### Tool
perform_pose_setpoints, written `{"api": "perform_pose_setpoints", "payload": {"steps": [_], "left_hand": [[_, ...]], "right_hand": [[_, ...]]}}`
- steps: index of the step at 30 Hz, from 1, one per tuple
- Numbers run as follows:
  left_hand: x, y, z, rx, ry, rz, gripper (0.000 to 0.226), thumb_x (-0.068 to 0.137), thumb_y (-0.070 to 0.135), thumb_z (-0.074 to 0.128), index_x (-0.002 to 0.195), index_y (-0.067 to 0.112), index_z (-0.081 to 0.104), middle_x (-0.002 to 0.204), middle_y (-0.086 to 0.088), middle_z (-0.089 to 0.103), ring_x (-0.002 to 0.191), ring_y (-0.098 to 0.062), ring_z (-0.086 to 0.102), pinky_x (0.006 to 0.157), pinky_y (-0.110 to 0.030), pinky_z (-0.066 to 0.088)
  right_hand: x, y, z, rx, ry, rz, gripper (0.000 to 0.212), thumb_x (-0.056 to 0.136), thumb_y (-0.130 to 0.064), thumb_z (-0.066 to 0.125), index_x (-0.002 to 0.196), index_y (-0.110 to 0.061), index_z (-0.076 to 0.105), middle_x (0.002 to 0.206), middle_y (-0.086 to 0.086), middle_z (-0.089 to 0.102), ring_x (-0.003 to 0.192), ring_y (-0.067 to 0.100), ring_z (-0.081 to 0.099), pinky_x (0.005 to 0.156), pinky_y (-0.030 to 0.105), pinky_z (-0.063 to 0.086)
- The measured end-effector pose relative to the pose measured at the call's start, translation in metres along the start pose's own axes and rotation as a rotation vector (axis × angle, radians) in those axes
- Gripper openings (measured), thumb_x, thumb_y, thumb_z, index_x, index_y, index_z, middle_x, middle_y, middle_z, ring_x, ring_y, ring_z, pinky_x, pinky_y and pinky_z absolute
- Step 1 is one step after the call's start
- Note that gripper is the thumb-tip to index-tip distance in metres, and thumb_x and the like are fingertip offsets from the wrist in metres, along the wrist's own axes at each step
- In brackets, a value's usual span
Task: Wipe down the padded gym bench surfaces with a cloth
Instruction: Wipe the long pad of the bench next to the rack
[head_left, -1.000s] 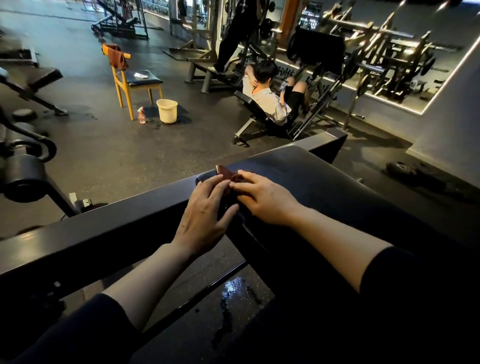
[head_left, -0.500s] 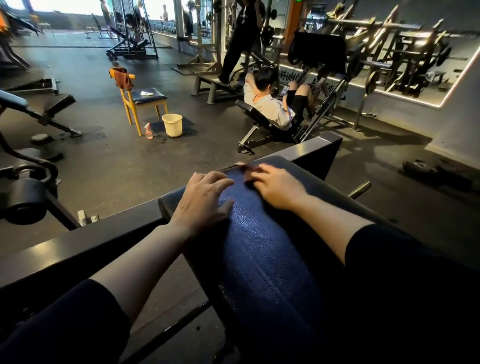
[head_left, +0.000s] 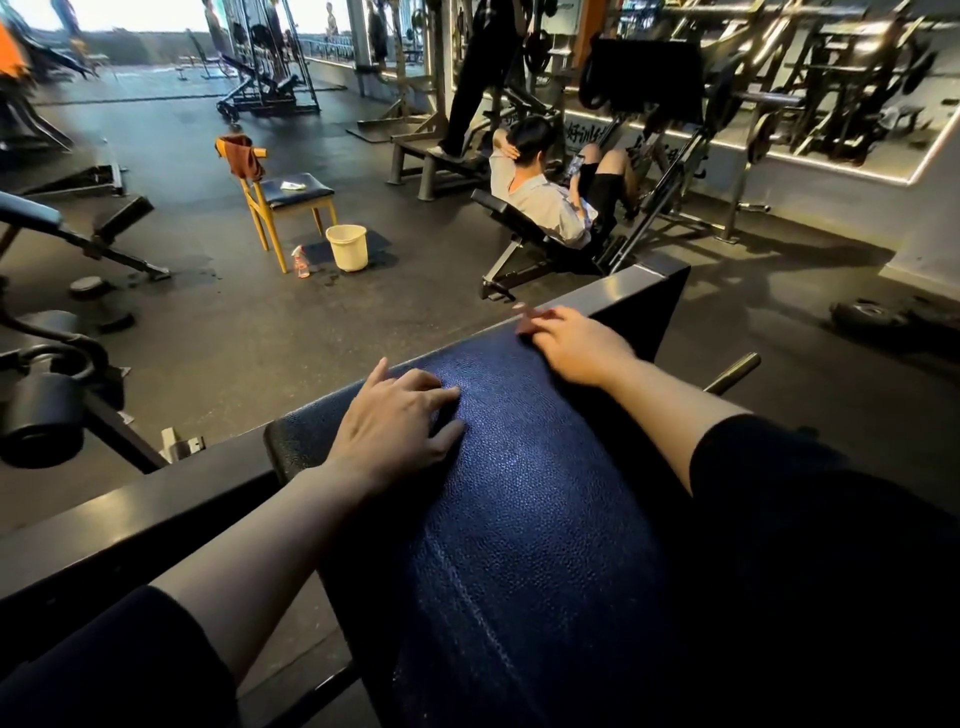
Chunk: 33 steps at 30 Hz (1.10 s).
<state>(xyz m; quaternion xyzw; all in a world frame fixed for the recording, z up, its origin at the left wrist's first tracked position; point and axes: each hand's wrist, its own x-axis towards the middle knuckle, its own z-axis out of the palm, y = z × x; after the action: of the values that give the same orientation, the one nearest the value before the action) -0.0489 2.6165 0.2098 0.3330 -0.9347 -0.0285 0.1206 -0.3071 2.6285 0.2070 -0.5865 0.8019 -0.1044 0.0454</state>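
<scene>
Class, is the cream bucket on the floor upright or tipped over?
Upright: the bucket stands on its base beside the chair, open rim facing up.

Both arms wear dark, near-black sleeves pushed well back from the grip, so the forearms are bare from the cuff to the wrist. The left sleeve (head_left: 119, 670) ends in a rounded, smooth edge low in the view; the right sleeve (head_left: 779, 467) is fuller and looser, its cuff sitting further up the forearm. The left hand (head_left: 395, 431) and the right hand (head_left: 576, 348) are bare: no gloves, rings, watch or wristband show. The right fingertips (head_left: 524, 312) are blurred.
</scene>
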Motion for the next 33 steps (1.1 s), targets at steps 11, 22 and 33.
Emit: {"api": "perform_pose_setpoints", "payload": {"steps": [11,22,33], "left_hand": [[-0.006,0.003,0.001,0.028,-0.045,-0.033,0.060,0.090,0.063,0.030,0.140,0.033,0.044,0.144,0.008,0.045,0.132,-0.009,0.041,0.119,-0.032,0.004],[-0.068,-0.057,-0.027,-0.160,0.313,-0.230,0.027,0.083,0.029,0.058,0.100,0.015,0.073,0.106,-0.005,0.068,0.099,-0.029,0.058,0.089,-0.035,0.042],[-0.136,-0.040,-0.011,-0.384,0.308,-0.282,0.046,0.080,0.035,0.053,0.118,0.012,0.065,0.118,-0.006,0.058,0.108,-0.026,0.055,0.097,-0.038,0.044]], "right_hand": [[-0.009,-0.077,0.012,0.089,-0.096,-0.278,0.039,0.101,-0.035,0.036,0.138,-0.030,0.047,0.153,-0.003,0.031,0.142,0.020,0.025,0.116,0.047,0.020],[-0.029,-0.142,0.021,0.047,-0.091,-0.270,0.039,0.100,-0.041,0.036,0.135,-0.034,0.050,0.151,-0.002,0.034,0.137,0.024,0.033,0.110,0.046,0.031],[-0.046,-0.085,0.008,-0.019,0.002,-0.004,0.039,0.101,-0.034,0.034,0.137,-0.031,0.049,0.153,0.003,0.031,0.140,0.026,0.030,0.116,0.038,0.024]]}}
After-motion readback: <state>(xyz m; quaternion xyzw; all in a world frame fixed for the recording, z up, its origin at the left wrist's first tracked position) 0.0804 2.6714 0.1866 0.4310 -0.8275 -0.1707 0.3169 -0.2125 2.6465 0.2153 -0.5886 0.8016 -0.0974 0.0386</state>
